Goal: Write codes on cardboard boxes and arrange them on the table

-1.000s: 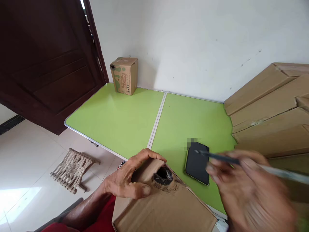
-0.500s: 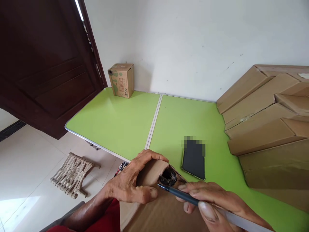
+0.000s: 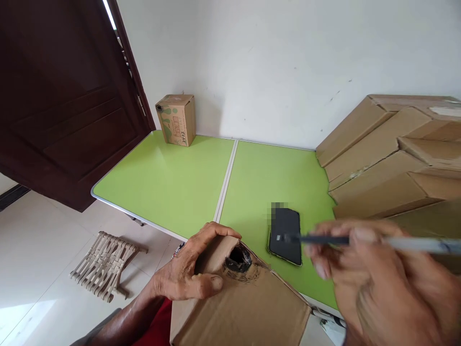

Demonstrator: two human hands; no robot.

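My left hand (image 3: pixel 192 274) grips the far corner of a brown cardboard box (image 3: pixel 245 312) at the near edge of the green table (image 3: pixel 173 182). A ragged black hole (image 3: pixel 237 259) is punched in the box top, just right of my fingers. My right hand (image 3: pixel 378 283), blurred with motion, holds a dark pen (image 3: pixel 324 239) raised above and to the right of the box, its tip pointing left over a black phone (image 3: pixel 285 235) that lies flat on the table.
A small printed carton (image 3: pixel 176 119) stands at the table's far left corner by the white wall. Several stacked flat cardboard boxes (image 3: pixel 389 154) fill the right side. A dark wooden door (image 3: pixel 61 96) is at left, and a woven stool (image 3: pixel 104 259) sits on the tiled floor.
Half a second ago the pen tip was at the hole in the box. My right hand has since lifted the pen up and to the right. The left hand keeps its hold.
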